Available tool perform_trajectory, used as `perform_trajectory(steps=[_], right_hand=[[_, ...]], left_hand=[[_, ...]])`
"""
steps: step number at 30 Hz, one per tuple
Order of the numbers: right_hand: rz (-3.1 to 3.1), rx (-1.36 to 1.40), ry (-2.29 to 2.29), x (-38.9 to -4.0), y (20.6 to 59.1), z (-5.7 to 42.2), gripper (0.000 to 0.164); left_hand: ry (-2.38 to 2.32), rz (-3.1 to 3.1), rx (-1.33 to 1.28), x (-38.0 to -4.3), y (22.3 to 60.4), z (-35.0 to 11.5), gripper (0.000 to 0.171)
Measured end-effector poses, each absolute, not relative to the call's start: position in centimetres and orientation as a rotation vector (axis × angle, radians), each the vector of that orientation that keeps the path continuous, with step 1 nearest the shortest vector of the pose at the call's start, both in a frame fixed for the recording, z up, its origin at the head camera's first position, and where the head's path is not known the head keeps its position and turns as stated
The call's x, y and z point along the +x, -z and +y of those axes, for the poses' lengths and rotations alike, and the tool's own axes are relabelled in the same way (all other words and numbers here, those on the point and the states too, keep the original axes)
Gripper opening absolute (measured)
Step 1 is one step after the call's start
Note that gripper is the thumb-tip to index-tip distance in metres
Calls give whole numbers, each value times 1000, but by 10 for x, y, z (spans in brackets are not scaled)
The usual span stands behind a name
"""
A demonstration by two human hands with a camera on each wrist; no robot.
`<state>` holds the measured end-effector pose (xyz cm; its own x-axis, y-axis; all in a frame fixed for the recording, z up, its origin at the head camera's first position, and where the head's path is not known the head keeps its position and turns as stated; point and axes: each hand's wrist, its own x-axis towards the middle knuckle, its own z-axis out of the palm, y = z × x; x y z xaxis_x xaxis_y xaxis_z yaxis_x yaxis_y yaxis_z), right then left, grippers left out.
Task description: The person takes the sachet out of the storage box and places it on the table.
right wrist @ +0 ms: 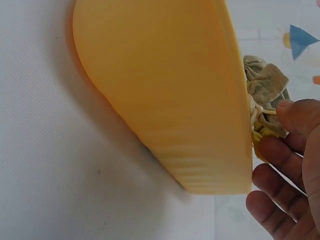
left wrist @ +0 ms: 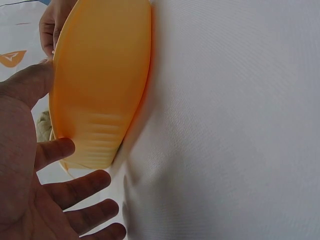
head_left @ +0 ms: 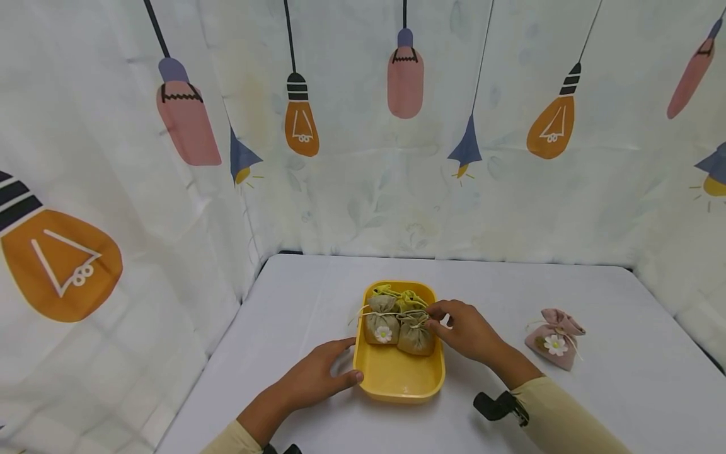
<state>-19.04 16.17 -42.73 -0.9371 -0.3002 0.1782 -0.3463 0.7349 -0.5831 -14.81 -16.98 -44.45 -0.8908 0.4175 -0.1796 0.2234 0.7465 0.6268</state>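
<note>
A yellow plastic tray (head_left: 399, 378) stands on the white table. Inside its far half are small drawstring pouches: a grey-green one (head_left: 381, 321) with a white flower, an olive one (head_left: 416, 337) beside it, and yellow-green ones (head_left: 405, 297) behind. My right hand (head_left: 465, 334) reaches over the tray's right rim, its thumb and index finger pinching the olive pouch's gathered top by the cord (right wrist: 267, 111). My left hand (head_left: 317, 375) is at the tray's left side, fingers spread, with thumb and index finger (left wrist: 57, 150) against the rim.
To the right on the table lies a pink drawstring pouch (head_left: 554, 340) with a white flower. A white curtain (head_left: 363, 189) printed with lamps hangs behind the table and along its sides. Each wrist wears a black camera mount (head_left: 499, 407).
</note>
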Motion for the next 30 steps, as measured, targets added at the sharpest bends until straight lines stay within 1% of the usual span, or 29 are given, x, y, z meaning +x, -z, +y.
perform_trajectory(steps=[9,19,23,30], right_hand=[[-2865,498,-964,-192,428,158,21],[-2803,472,-1002,-190,427,154,6],[-2803,461,-989,-189,425,153,6],[-2785,420,-962,-186,421,153,10]], left_hand=[[-884,2634,475,-147,443,-170,82],[-883,2635,471,-147,445,-170,82],[-881,2634,463,-147,445,-170,82],[-884,2637,461,-147,444,-169,82]])
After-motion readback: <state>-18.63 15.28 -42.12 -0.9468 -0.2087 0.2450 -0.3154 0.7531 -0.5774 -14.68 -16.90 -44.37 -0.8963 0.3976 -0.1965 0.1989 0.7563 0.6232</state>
